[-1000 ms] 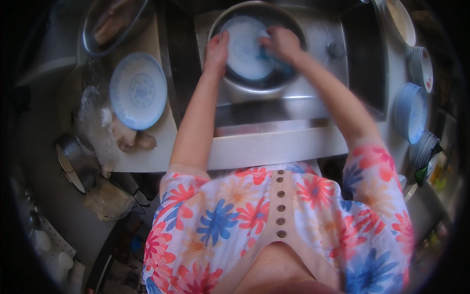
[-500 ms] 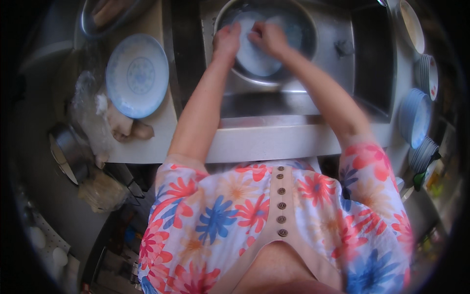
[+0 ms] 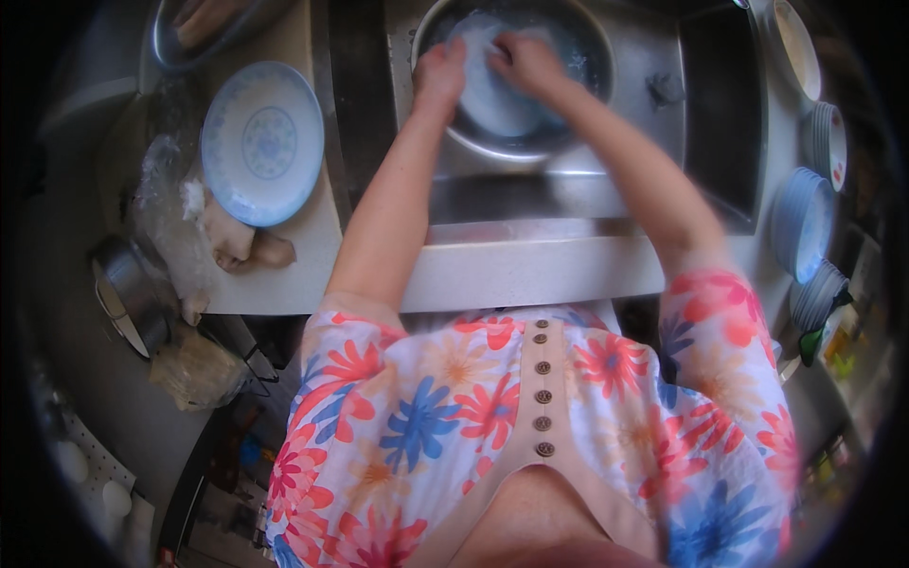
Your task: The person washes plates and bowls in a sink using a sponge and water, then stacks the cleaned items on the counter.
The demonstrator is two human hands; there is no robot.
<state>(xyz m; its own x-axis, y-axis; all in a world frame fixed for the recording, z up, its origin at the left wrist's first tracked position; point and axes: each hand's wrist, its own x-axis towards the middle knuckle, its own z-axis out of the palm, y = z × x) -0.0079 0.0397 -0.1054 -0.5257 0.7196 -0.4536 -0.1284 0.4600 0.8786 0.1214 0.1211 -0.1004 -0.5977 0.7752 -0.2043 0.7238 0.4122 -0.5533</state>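
Observation:
A round metal basin with water in it stands in the sink. Inside it lies a pale, rounded, translucent-looking white thing; blur hides whether it is a cloth or a dish. My left hand is closed on its left edge, thumb side towards the middle. Over its upper right part, my right hand has its fingers bent in a pinch on it. The fingertips of both hands are partly hidden.
On the left counter are a large white-and-blue plate, clear plastic wrap and pale brown pieces that look like food. Stacked blue-rimmed bowls and other dishes line the right counter. A dark scrap lies in the sink.
My right hand has shifted slightly right and up over the white thing, whose outline has changed a little. My left hand has stayed nearly in place, still closed.

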